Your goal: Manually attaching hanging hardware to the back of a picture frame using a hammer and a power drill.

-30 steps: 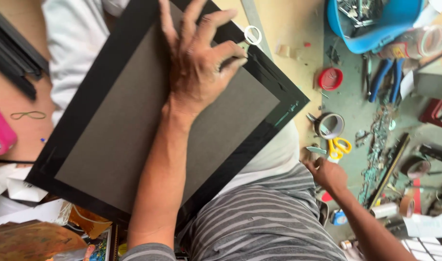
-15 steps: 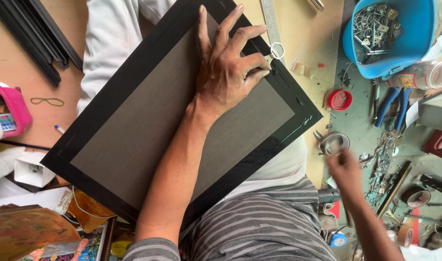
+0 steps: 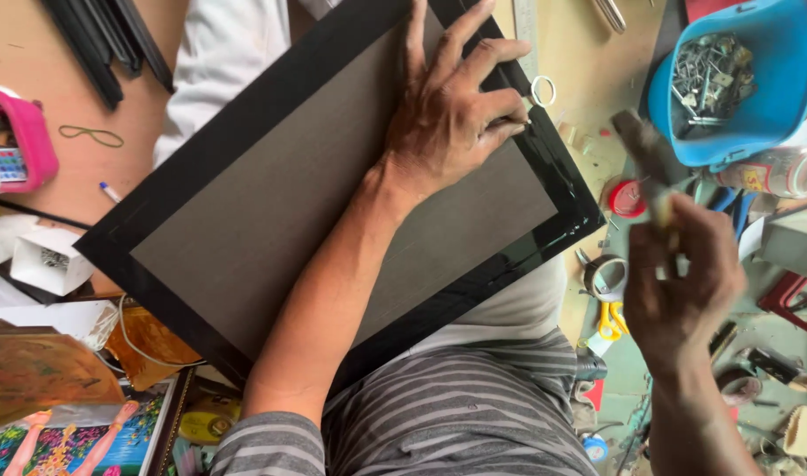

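Right hand (image 3: 681, 282) raised w/ 1 tool (image 3: 642, 163); left hand (image 3: 448, 115) flat, 1 frame (image 3: 245, 220).

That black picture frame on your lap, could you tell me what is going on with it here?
The person's left hand presses flat on the brown backing board of a black picture frame lying face down across their lap. The right hand is raised beside it, holding a blurred, hammer-like tool over the cluttered floor near a blue tub of metal fittings.

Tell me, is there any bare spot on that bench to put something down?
Bare tan board shows between the pink box and the black strips, holding only a rubber band. Right of the frame, around the blue tub and tape rolls, it is crowded.
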